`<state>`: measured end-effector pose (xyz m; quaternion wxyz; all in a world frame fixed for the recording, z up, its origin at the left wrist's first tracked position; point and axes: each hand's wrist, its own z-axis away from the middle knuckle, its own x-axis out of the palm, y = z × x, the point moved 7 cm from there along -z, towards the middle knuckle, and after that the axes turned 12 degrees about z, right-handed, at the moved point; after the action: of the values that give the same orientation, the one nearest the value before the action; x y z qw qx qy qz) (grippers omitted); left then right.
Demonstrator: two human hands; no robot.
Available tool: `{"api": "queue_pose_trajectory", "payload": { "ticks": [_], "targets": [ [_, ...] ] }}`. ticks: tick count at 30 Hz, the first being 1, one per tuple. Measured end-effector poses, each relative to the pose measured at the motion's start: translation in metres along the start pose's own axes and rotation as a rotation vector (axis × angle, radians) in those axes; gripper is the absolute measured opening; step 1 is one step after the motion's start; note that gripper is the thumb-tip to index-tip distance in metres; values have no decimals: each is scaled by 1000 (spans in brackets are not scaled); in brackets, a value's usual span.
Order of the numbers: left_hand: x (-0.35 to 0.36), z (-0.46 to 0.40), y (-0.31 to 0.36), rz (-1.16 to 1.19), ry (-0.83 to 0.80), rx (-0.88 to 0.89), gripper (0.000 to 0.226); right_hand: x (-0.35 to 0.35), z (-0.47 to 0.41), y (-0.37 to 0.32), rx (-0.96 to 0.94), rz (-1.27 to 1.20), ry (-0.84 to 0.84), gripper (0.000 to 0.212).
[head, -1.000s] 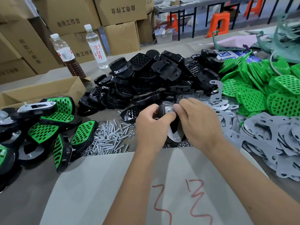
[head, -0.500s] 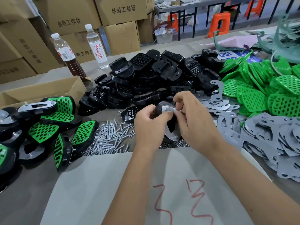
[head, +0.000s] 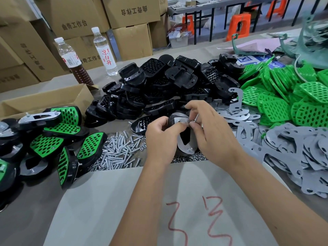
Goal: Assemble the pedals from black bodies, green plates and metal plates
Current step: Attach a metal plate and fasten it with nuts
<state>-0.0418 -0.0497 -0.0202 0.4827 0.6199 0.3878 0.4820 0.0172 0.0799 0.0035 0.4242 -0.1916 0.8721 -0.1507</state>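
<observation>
Black plastic pedal body with a bare metal plate [head: 184, 146] on its upturned face, held above the near edge of the grey bench [head: 32, 210], over the nuts and the grey paper sheet with red marks [head: 159, 210]. Left hand [head: 160, 137] curled round the pedal's left side, thumb and fingers [head: 179, 127] pressed to the plate's top end. Right hand [head: 211, 132] over the right side, thumb and fingers [head: 193, 124] pinched together at the same top corner of the plate, on something too small to tell.

Heaped behind the hands: loose black pedal bodies [head: 168, 82], some showing gridded faces. Piled to the right: green perforated plates [head: 291, 96]. Spread nearer, along the right edge: flat grey metal plates [head: 292, 150], several overlapping, one hook-shaped piece standing upright at the back. Scattered left of the hands: silver screws [head: 117, 151], with small nuts beside them. Stacked at far left: finished pedals with green plates fitted [head: 58, 139], some on edge, one turned metal side up. Behind those, an open cardboard box [head: 44, 98], two plastic bottles [head: 104, 50] standing upright, one clear and one part full of brown liquid, then a wall of printed cartons [head: 131, 11]. Orange stools [head: 239, 26] in the far background.
</observation>
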Motion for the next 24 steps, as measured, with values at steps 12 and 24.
{"api": "queue_pose_trajectory", "payload": {
  "ticks": [12, 24],
  "targets": [
    [1, -1, 0, 7, -38, -14, 42, -5, 0, 4, 38, 11, 124, 37],
    [11, 1, -3, -75, -165, 2, 46, 3, -5, 12, 182, 264, 44, 21]
  ]
}}
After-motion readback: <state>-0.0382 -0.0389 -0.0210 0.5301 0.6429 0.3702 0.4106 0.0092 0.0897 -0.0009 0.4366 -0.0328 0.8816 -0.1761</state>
